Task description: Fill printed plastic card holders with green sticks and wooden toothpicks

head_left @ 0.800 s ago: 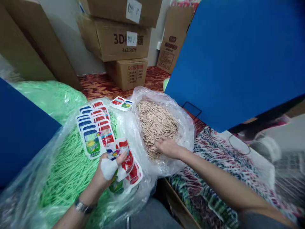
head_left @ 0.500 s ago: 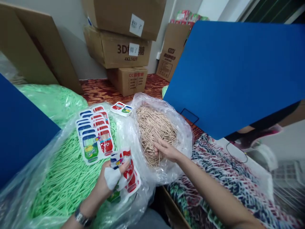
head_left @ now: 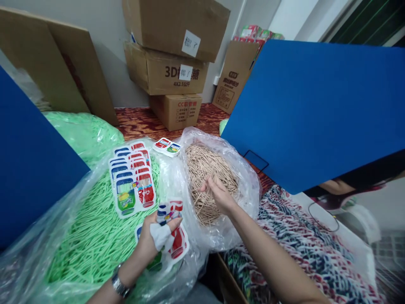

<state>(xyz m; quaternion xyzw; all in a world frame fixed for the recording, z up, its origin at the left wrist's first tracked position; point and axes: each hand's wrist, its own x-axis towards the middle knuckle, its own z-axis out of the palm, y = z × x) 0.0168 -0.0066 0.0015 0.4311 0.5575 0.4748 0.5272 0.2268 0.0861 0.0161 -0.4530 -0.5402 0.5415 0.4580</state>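
Observation:
My left hand (head_left: 152,238), with white tape or cloth around the thumb, is closed on several printed pouches (head_left: 179,245) in red, blue and green. They are held above a clear plastic bag of thin green sticks (head_left: 95,236). More filled pouches (head_left: 134,181) lie overlapped on top of the green sticks. To the right, my right hand (head_left: 220,195) is over an open bag of thin brown sticks (head_left: 205,164). Its fingers are bent and pinched together around a few brown sticks, partly hidden by the hand.
Another pouch (head_left: 166,147) lies between the two bags. Blue panels (head_left: 310,109) stand at both sides. Cardboard boxes (head_left: 175,74) are stacked at the back. Red, white and dark sticks (head_left: 284,236) are heaped at the right. Part of a person's arm (head_left: 337,186) shows beyond the right panel.
The view has shifted slightly, moving everything rightward in the picture. My right hand has risen a little over the brown sticks, its fingers drawn closer together. My left hand keeps hold of the pouches.

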